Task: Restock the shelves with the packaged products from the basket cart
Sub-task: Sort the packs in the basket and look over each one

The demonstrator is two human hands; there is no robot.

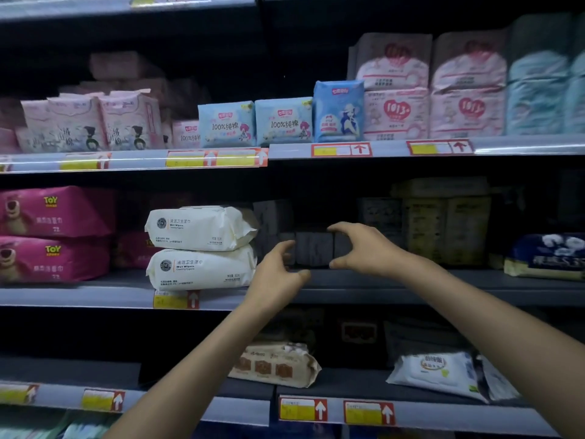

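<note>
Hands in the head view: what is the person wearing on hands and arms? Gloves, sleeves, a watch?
Nothing worn shows. The left hand and right hand are gloveless, with no ring or watch visible in the dim, slightly blurred picture. The left forearm and right forearm are unsleeved down to the frame's edge.

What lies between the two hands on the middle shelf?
Head view: a row of dark grey packs stands on the shelf between the left hand and the right hand. Whether either hand grips one is unclear.
</note>
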